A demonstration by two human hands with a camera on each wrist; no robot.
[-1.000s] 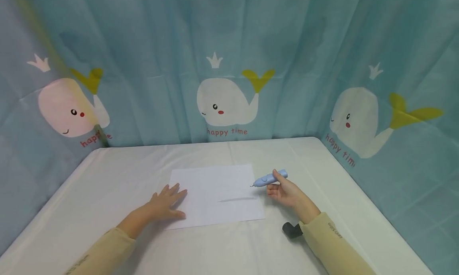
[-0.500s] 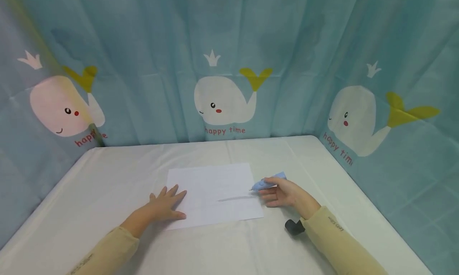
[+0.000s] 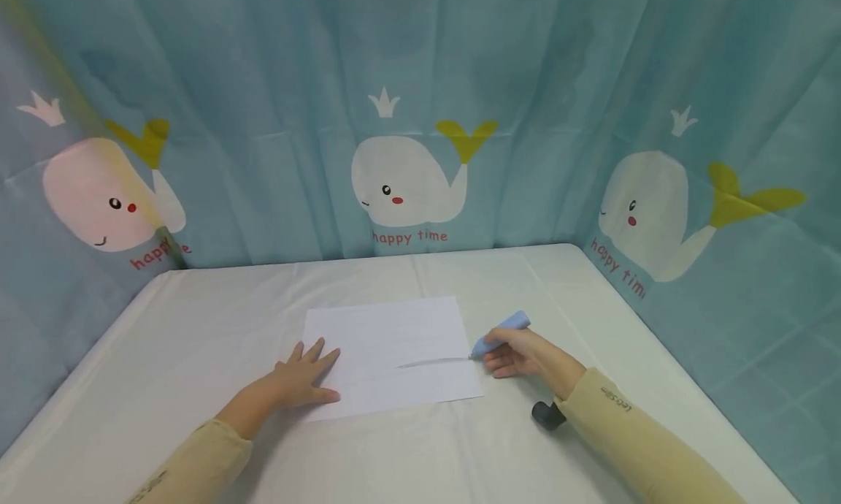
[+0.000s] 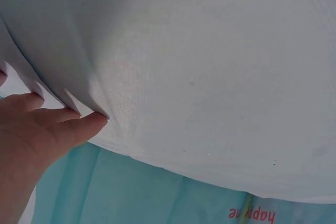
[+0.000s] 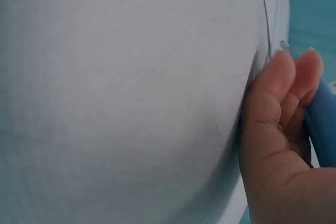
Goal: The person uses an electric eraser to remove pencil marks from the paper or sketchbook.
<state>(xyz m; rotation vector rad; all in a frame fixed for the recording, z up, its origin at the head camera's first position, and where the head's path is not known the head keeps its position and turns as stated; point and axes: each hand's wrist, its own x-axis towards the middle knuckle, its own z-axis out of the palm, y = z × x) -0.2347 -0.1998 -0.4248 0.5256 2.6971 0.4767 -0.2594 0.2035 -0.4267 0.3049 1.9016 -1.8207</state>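
Observation:
A sheet of white paper (image 3: 381, 336) lies on the white-covered table (image 3: 368, 460). A thin slit runs across its right half to near the right edge. My left hand (image 3: 304, 376) rests with spread fingers on the paper's left side, its thumb toward the near edge. In the left wrist view the fingertips of this left hand (image 4: 47, 124) press at the paper's edge. My right hand (image 3: 519, 354) pinches a light blue utility knife (image 3: 514, 323), held slanted. Its thin metal tip is at the paper's right edge, by the slit's end. Fingers partly hide the knife (image 5: 321, 124) in the right wrist view.
A blue curtain (image 3: 289, 175) printed with white whales hangs behind the table and along both sides. A small dark object (image 3: 547, 415) shows under my right wrist, by the sleeve (image 3: 631, 424).
My right hand has brought the knife tip down and slightly right, from over the paper to its right edge, and its fingers have closed further round the knife. The left hand stays in place.

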